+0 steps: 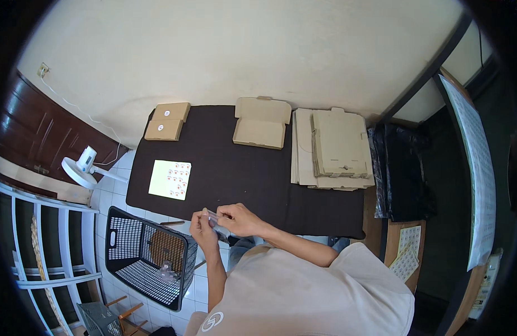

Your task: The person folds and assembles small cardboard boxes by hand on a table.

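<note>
At the near edge of the dark-covered table [236, 173], my left hand [202, 231] and my right hand [240, 220] meet with fingers pinched. Between them is a small clear plastic piece [215, 220], like a bag or wrapper; its contents cannot be made out. Farther off stands a cardboard box [261, 133] with its lid up. Two closed cardboard boxes [162, 129], each with a round white sticker, sit at the far left. Nearer on that side lies a yellowish sheet of round stickers [170, 180].
A stack of flat cardboard boxes [341, 143] fills the right end of the table. Below left, a black plastic basket [127, 238] holds crumpled clear plastic [167, 273]. A white fan [82, 168] stands left. A black plastic bag [398, 168] and more sticker sheets [407, 249] are at right.
</note>
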The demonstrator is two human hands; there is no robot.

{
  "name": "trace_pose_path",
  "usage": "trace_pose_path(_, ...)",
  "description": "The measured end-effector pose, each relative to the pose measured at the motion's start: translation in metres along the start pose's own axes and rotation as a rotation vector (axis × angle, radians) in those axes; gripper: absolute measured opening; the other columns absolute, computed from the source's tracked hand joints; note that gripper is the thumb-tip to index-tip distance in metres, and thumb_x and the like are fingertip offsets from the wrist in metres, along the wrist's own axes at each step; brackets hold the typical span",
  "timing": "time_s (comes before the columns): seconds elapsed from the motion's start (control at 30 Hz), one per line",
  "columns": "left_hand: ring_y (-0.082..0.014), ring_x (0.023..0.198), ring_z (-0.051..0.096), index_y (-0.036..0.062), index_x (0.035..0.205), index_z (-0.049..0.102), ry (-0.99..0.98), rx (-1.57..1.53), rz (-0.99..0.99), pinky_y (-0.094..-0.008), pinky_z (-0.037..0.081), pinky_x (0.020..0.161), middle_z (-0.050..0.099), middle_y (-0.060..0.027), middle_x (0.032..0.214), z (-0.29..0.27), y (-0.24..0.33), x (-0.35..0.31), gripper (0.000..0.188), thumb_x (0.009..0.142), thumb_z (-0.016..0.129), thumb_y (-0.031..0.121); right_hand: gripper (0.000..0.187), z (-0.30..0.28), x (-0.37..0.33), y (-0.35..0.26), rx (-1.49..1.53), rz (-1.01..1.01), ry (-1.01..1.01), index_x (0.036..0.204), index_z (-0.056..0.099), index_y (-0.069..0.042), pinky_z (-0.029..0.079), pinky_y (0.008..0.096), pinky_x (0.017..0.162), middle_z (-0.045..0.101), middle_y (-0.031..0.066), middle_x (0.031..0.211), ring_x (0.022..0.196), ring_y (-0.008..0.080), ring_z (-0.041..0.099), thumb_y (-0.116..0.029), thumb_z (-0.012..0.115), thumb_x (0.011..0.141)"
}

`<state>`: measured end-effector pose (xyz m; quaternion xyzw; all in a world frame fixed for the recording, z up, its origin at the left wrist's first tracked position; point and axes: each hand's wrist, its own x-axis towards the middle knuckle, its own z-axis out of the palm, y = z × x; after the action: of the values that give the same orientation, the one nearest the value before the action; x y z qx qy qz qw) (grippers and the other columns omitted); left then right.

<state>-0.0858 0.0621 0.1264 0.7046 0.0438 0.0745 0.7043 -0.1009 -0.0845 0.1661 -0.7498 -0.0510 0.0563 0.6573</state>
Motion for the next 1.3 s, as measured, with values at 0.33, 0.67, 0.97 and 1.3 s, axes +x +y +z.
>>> trace_pose_path(0.33, -0.0057, 0.074, 0.050, 0.0066, 0.094, 0.060, 0.016, -0.069, -0.156, -0.0223, 0.042, 0.064, 0.056, 0.0015, 0.085, 0.000, -0.005, 0.060, 0.013, 0.102, 0.053, 0.014, 0.020, -0.052, -0.031, 0.012, 0.064, 0.066, 0.143, 0.080, 0.058, -0.005, 0.044, 0.0266, 0.056, 0.058, 0.0005, 0.068, 0.062, 0.0099, 0.054, -0.018, 0.071, 0.089)
trace_pose_path(0.67, -0.0165, 0.087, 0.063, 0.0019, 0.112, 0.068, -0.708, -0.005, -0.394, -0.0310, 0.052, 0.083, 0.067, -0.0089, 0.106, 0.165, -0.037, 0.080, 0.022, 0.097, 0.063, 0.017, 0.025, -0.138, -0.043, 0.073, 0.328, 0.342, 0.537, 0.112, 0.068, 0.002, 0.061, 0.0291, 0.048, 0.066, 0.0107, 0.100, 0.078, 0.0178, 0.066, -0.018, 0.065, 0.096)
trace_pose_path(0.97, -0.0379, 0.108, 0.062, 0.0087, 0.111, 0.067, -0.920, 1.035, 0.356, -0.0494, 0.051, 0.090, 0.059, -0.0162, 0.119, 0.215, -0.128, 0.171, 0.021, 0.091, 0.059, 0.009, 0.023, -0.180, -0.099, 0.078, 0.443, 0.317, 0.807, 0.109, 0.066, 0.007, 0.065, 0.0331, 0.060, 0.067, 0.0143, 0.101, 0.088, 0.0203, 0.068, -0.011, 0.063, 0.096)
trace_pose_path(1.3, -0.0415, 0.091, 0.063, 0.0019, 0.097, 0.066, -0.869, 0.865, 0.410, -0.0494, 0.051, 0.080, 0.061, -0.0200, 0.096, 0.126, -0.118, 0.093, 0.017, 0.089, 0.052, 0.002, 0.017, -0.177, -0.094, 0.078, 0.461, 0.378, 0.678, 0.105, 0.066, 0.005, 0.065, 0.0325, 0.061, 0.066, 0.0132, 0.099, 0.089, 0.0201, 0.067, -0.008, 0.063, 0.095)
